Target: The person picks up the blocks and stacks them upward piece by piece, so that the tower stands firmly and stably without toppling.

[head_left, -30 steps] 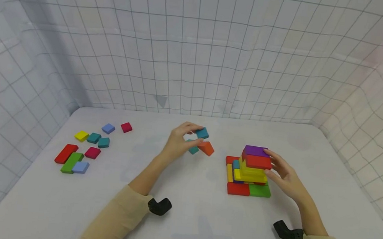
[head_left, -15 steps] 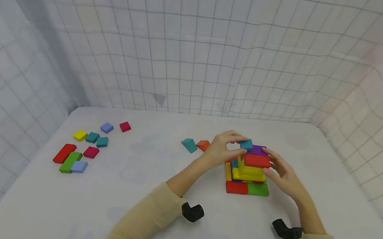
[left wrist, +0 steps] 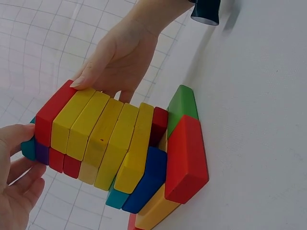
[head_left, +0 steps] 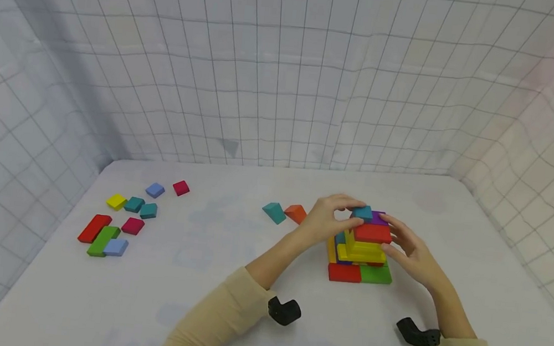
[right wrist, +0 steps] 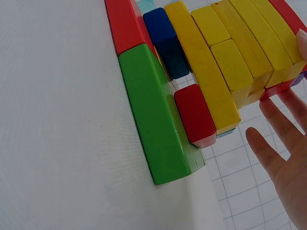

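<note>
Up top, left hand (head_left: 325, 216) pinched teal block (head_left: 363, 212) on multicoloured tower (head_left: 362, 252); right hand (head_left: 413, 257) gripped tower's upper end, thumb at front, fingers at back.

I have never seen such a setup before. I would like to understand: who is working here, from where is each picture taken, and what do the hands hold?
There is no robot: a person works with a bare left hand and a bare right hand, in beige sleeves. The widest picture is taken from the head, looking forward and down. The other two are taken from the wrists, so the scene looks tilted.

On the white table stands a stepped tower of multicoloured, wooden-looking blocks. Nearby lie a teal wedge-shaped block and an orange wedge-shaped block; farther left are nine loose coloured blocks.

The left hand pinches a small teal block at the top of the tower. The right hand touches the tower's right side and holds no separate block.
</note>
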### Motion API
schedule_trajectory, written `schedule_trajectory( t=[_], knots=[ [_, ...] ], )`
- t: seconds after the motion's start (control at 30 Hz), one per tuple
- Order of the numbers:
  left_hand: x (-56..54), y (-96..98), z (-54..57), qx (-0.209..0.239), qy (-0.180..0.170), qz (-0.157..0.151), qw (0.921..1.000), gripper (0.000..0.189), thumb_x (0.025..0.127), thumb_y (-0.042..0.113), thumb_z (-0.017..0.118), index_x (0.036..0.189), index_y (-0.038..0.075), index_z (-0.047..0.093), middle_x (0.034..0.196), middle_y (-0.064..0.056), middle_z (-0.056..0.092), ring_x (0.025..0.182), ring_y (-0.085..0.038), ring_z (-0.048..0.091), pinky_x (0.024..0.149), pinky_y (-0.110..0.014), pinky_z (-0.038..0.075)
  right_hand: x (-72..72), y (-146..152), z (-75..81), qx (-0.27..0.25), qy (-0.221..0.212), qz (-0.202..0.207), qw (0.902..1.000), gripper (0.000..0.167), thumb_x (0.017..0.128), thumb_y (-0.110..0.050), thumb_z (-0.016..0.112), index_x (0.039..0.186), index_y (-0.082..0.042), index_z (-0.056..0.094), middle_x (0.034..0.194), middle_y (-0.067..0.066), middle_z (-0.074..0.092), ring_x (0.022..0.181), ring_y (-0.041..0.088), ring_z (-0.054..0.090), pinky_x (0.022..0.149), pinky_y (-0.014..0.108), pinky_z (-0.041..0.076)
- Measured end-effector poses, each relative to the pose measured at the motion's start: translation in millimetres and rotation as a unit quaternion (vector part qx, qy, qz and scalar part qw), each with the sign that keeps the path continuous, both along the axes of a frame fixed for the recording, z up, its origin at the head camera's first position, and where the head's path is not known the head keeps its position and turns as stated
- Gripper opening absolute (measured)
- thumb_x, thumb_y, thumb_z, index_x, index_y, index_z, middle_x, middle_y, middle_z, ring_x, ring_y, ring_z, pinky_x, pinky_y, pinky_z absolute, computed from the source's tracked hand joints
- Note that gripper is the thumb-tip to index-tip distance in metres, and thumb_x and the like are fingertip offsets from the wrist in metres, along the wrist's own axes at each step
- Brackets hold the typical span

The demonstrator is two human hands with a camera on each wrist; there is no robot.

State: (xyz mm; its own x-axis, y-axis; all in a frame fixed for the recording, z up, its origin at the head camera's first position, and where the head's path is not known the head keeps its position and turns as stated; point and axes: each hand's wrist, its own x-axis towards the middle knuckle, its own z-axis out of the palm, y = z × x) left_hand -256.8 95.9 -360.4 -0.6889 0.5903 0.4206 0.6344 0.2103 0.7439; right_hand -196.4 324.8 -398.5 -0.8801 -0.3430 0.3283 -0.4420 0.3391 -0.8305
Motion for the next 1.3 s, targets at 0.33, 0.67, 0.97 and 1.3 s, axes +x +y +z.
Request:
schedule_trajectory(
  t=[0.33, 0.67, 0.97, 1.3],
  knots=[
    [0.9, 1.6, -2.0, 0.009, -0.011, -0.007, 0.9999, 0.04, 0.085, 0.017, 0.065, 0.123, 0.006, 0.057, 0.117, -0.008, 0.059, 0.101, -0.019, 0.054, 0.087, -0.031, 0.047, -1.2, 3, -1.5, 0.003, -0.004, 0.01, 0.9999, 0.058, 0.088, 0.003, 0.053, 0.141, -0.008, 0.031, 0.141, -0.006, 0.034, 0.12, 0.002, 0.038, 0.094, 0.012, 0.033],
    [-6.8, -60.7, -18.4, 0.058, 0.003, 0.086, 0.9946, 0.045, 0.086, 0.019, 0.064, 0.128, 0.009, 0.052, 0.12, -0.006, 0.055, 0.108, -0.022, 0.051, 0.091, -0.035, 0.042, -0.2, 1, -1.3, 0.013, -0.003, -0.003, 0.9999, 0.058, 0.088, 0.001, 0.054, 0.141, -0.009, 0.031, 0.14, -0.007, 0.034, 0.119, -0.003, 0.037, 0.093, 0.009, 0.032],
    [-19.7, -206.0, -45.1, -0.011, 0.039, 0.298, 0.9538, 0.038, 0.082, 0.009, 0.067, 0.117, -0.002, 0.058, 0.117, -0.019, 0.056, 0.108, -0.036, 0.049, 0.093, -0.049, 0.038, 1.9, 2, -0.6, 0.024, -0.005, -0.015, 0.9996, 0.059, 0.089, -0.001, 0.054, 0.142, -0.011, 0.032, 0.141, -0.006, 0.033, 0.118, -0.004, 0.036, 0.092, 0.009, 0.033],
    [1.3, -324.0, -58.0, -0.188, -0.002, 0.475, 0.8595, 0.04, 0.085, 0.016, 0.059, 0.121, 0.001, 0.055, 0.122, -0.028, 0.046, 0.111, -0.047, 0.04, 0.089, -0.063, 0.028, 0.0, 1, -2.2, 0.017, 0.001, -0.013, 0.9998, 0.059, 0.088, 0.001, 0.055, 0.141, -0.009, 0.032, 0.14, -0.007, 0.034, 0.118, -0.004, 0.037, 0.092, 0.009, 0.033]
  ],
)
